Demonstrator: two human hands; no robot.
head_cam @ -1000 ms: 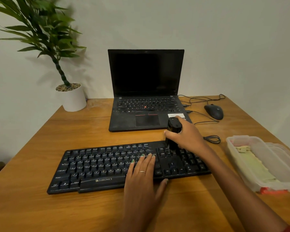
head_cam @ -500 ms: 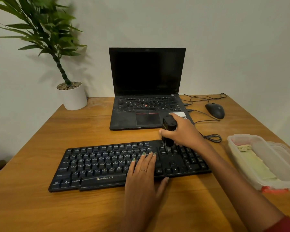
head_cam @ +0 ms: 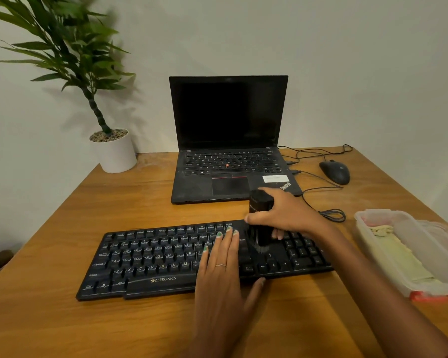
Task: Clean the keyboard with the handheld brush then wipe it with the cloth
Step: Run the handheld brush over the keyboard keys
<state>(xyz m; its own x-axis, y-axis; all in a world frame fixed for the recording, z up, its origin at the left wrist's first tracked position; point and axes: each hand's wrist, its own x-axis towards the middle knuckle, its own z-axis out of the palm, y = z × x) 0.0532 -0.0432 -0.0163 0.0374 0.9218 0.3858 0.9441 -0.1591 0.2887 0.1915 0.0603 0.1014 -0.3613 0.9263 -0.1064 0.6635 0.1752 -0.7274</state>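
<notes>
A black keyboard [head_cam: 153, 257] lies across the wooden desk in front of me. My right hand [head_cam: 287, 214] grips a black handheld brush [head_cam: 259, 223] held upright, its bristles down on the keys between the main block and the number pad, just above the arrow keys. My left hand [head_cam: 224, 275] rests flat on the keyboard's right-centre, fingers straight over the keys and thumb at the front edge. A pale yellow-green cloth [head_cam: 398, 257] lies inside a clear plastic box at the right.
An open black laptop [head_cam: 228, 140] stands behind the keyboard. A black mouse [head_cam: 334, 171] and its cables lie at the back right. A potted plant [head_cam: 113, 151] stands at the back left. The clear plastic box [head_cam: 429, 288] sits at the desk's right edge.
My right hand has drawn the brush back toward me, from the keyboard's top rows down to the keys above the arrows. The left hand has stayed in place.
</notes>
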